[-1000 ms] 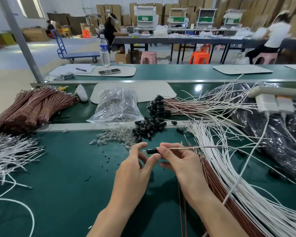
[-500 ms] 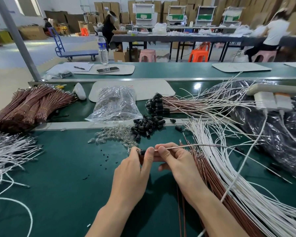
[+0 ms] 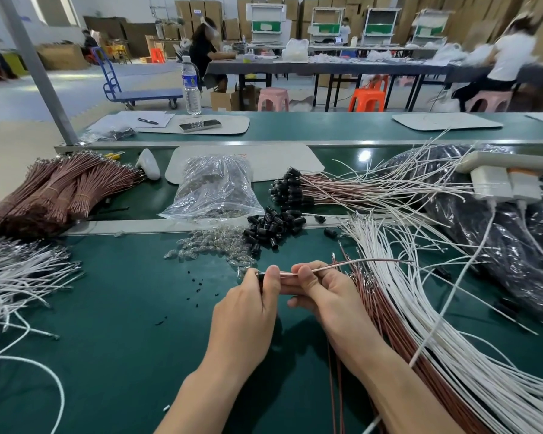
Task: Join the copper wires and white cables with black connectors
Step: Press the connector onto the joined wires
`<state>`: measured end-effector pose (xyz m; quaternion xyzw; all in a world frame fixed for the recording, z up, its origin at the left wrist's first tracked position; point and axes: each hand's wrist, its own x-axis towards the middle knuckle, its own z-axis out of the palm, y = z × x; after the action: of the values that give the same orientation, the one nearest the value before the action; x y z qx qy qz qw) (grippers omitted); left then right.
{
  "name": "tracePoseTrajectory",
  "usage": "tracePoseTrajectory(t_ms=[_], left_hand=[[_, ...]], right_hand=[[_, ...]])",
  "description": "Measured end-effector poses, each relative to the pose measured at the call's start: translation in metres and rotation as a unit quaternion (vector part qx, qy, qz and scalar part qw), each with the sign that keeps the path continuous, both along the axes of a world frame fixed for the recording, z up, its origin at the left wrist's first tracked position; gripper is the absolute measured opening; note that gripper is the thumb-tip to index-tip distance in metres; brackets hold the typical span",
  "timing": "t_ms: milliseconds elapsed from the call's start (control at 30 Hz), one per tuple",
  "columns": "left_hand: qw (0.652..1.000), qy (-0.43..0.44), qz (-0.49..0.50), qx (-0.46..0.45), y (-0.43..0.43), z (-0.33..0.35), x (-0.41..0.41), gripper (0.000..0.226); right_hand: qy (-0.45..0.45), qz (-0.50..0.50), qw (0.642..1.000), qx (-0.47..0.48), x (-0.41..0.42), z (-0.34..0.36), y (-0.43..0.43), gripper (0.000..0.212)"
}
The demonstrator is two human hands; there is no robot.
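Connector (image 3: pixel 259 275) mostly hidden by pinching fingers (image 3: pixel 271 277) of left hand (image 3: pixel 248 305); wires (image 3: pixel 351 262) pinched by right hand (image 3: pixel 323 292).

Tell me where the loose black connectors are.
Head view, centre: the loose black connectors lie between the small clear parts, left, and the white cables, right.

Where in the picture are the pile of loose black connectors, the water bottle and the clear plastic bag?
pile of loose black connectors (image 3: pixel 271 225): head view, middle of the pile.
water bottle (image 3: pixel 191 90): head view, middle of its body.
clear plastic bag (image 3: pixel 213 189): head view, middle of the bag.
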<state>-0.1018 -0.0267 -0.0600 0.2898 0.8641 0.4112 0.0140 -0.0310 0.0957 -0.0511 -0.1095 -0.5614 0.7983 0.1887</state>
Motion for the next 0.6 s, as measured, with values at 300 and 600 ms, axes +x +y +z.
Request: tracePoseTrajectory(t_ms=[300, 600], left_hand=[[0.996, -0.017, -0.010, 0.084, -0.0006, -0.0029, -0.0012, 0.052], [0.992, 0.000, -0.070, 0.110, -0.0012, -0.0033, 0.0017, 0.025]], right_hand=[[0.012, 0.002, 0.997, -0.078, -0.0043, 0.0029, -0.0049, 0.020], [-0.034, 0.004, 0.999, -0.031, -0.0020, 0.0058, -0.0049, 0.027]])
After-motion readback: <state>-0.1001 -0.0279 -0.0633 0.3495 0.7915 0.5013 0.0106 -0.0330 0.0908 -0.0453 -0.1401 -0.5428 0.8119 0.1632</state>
